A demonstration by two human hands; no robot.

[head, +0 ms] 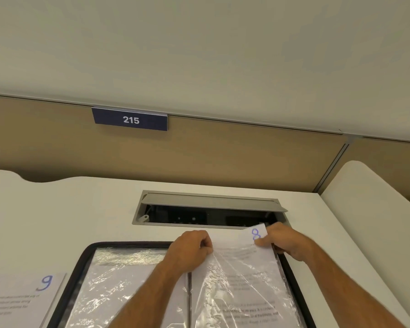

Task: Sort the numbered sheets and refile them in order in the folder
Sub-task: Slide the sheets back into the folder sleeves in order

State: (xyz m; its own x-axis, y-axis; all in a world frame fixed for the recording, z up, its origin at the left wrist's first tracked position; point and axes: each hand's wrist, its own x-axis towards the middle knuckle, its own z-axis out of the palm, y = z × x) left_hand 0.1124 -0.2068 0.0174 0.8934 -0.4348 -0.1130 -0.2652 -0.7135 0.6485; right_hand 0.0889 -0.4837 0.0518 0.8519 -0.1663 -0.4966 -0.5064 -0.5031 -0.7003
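An open black-edged folder (81, 261) with clear plastic sleeves lies on the white desk. On its right page a sheet marked 8 (234, 237) sits partly inside a clear sleeve (232, 275), its top sticking out. My left hand (189, 247) pinches the sleeve's top left corner. My right hand (279, 240) pinches the sheet's top right corner beside the blue 8. A sheet marked 9 (21, 299) lies flat on the desk to the folder's left.
Just behind the folder, a grey cable hatch (208, 202) stands open in the white desk (69, 209). A tan partition with a "215" plate (130, 120) closes off the back. Another white desk surface (369, 197) adjoins at right.
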